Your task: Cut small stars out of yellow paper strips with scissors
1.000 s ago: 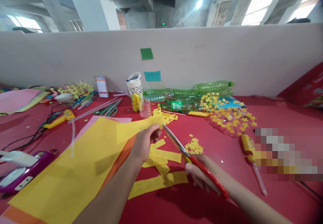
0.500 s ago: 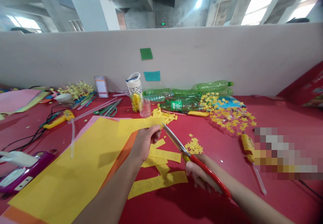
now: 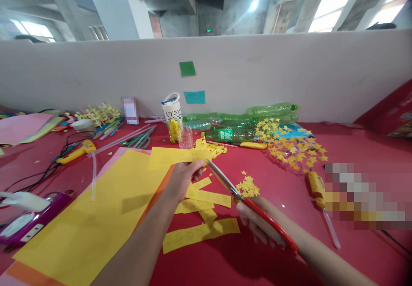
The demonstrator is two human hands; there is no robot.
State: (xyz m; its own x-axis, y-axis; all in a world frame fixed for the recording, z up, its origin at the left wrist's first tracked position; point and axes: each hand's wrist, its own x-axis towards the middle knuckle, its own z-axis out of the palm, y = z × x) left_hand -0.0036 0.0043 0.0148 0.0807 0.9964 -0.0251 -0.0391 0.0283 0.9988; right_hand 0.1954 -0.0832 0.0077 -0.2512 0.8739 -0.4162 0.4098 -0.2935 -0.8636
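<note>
My left hand (image 3: 185, 177) pinches a yellow paper strip (image 3: 170, 157) near its right end, raised above the table. Red-handled scissors (image 3: 268, 219) are gripped in my right hand (image 3: 255, 217), their blades pointing up and left. The blade tips are at the strip's right end, close to my left fingertips; whether they are cutting into it I cannot tell. Below my hands lie several more yellow strips (image 3: 201, 234), some with faint drawn outlines. A small heap of cut yellow stars (image 3: 247, 186) sits just behind the scissors, and yellow scraps (image 3: 217, 149) lie farther back.
Large yellow sheets (image 3: 93, 217) cover the left front over orange and pink ones. Green plastic bottles (image 3: 234, 133) lie along the partition beside a white patterned cup (image 3: 172, 112). Many stars (image 3: 292, 148) spread at right. Glue guns (image 3: 77, 150) lie at both sides; a purple power strip (image 3: 38, 217) is left.
My left hand and the strip have shifted slightly, with the strip's left part tilting up a little. The scissors remain almost in place at its right end.
</note>
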